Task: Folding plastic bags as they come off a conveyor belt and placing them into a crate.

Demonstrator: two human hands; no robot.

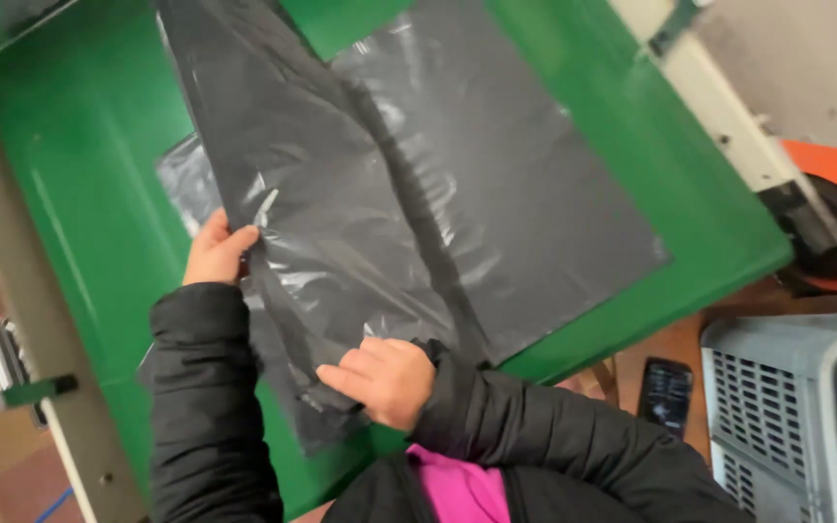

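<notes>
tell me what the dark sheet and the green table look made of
Dark sheet: thin plastic film, probably a bag, glossy, with wrinkles and white glints. Green table: hard, smooth, painted surface with a soft sheen, perhaps metal; the base material isn't certain.

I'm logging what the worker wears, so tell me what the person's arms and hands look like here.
Both arms are covered to the wrist by black puffer-jacket sleeves with stitched quilted channels and a slight sheen. The left hand and right hand are bare: no gloves, and no rings or watch visible. A bright pink top shows where the jacket opens at the chest.
</notes>
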